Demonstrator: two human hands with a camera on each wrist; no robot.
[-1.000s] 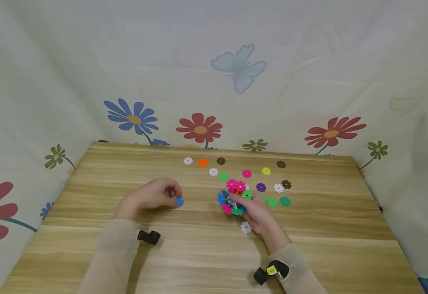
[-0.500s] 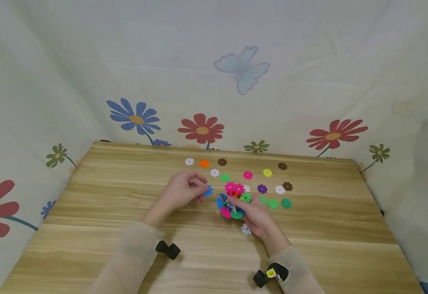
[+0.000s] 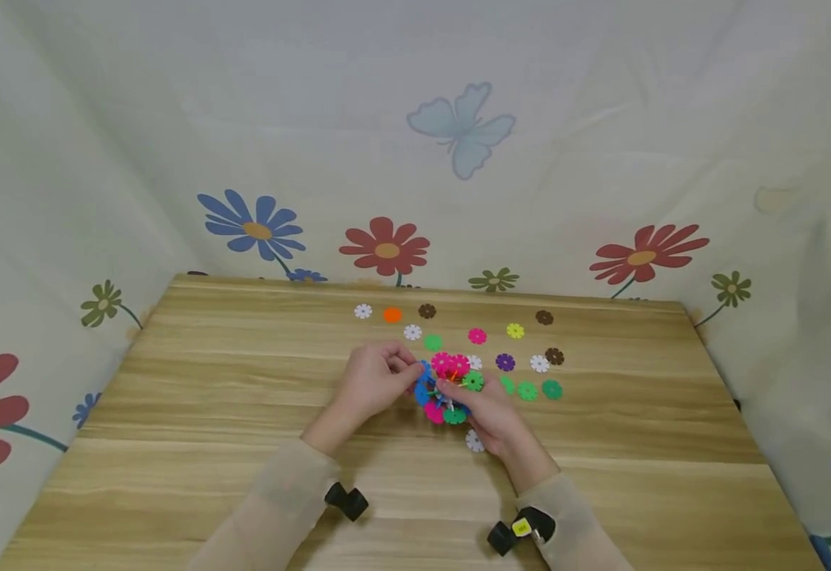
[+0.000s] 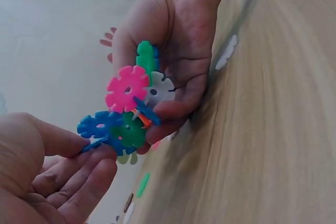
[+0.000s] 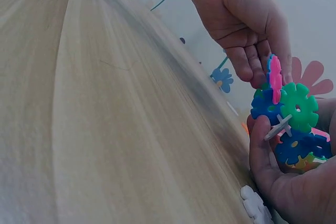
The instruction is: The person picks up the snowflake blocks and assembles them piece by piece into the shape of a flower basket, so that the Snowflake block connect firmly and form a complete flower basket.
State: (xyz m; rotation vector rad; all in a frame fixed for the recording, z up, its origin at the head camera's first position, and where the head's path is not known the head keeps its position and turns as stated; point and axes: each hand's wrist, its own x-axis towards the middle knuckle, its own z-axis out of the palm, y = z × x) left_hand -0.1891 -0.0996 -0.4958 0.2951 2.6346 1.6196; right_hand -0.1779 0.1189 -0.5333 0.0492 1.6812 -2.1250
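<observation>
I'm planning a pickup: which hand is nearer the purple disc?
Right. The right hand is just on the person's side of the purple disc; the left hand is farther off, to its left.

A cluster of interlocked, notched multicolored discs (image 3: 446, 403) was held low center in the head view, a pinched blue disc (image 4: 94, 145) beside it.

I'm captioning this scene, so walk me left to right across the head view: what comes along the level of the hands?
By their middles: left hand → cluster of joined discs → right hand → fully visible light green disc → darker green disc.
</observation>
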